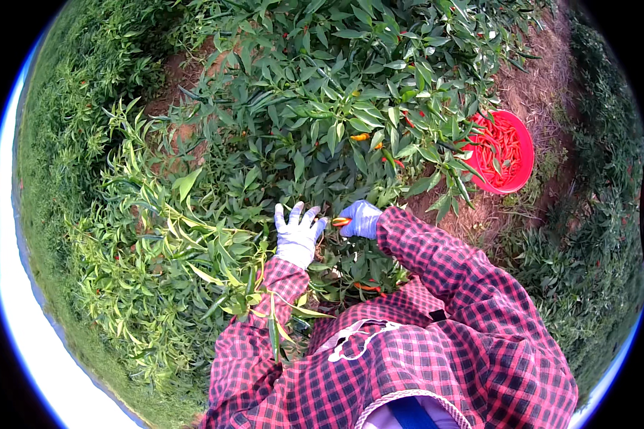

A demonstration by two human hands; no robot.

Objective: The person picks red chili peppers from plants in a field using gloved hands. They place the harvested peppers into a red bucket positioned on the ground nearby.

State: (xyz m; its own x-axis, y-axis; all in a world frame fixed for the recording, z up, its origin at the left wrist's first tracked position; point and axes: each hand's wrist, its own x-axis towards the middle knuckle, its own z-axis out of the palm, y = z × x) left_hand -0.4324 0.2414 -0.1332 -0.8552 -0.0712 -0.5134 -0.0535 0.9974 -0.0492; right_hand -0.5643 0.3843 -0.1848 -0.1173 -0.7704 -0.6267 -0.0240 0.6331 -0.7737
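Note:
My left hand [297, 236], in a pale glove, reaches into the chili pepper plants with its fingers spread and nothing seen in them. Just to its right my right hand [360, 219], also gloved, is closed around an orange-red chili pepper [341, 221], whose end sticks out toward the left hand. Orange chilies [360, 137] hang among the leaves farther up, and more orange-red ones [367, 288] show low down, close to my checked clothing. Leaves hide most of the stems.
A red plastic bucket [527, 155] holding many red chilies stands on the ground at the right, partly behind leafy branches. Dry, straw-strewn soil [536, 91] runs between the rows. Leafy branches [193, 230] spread across my left forearm.

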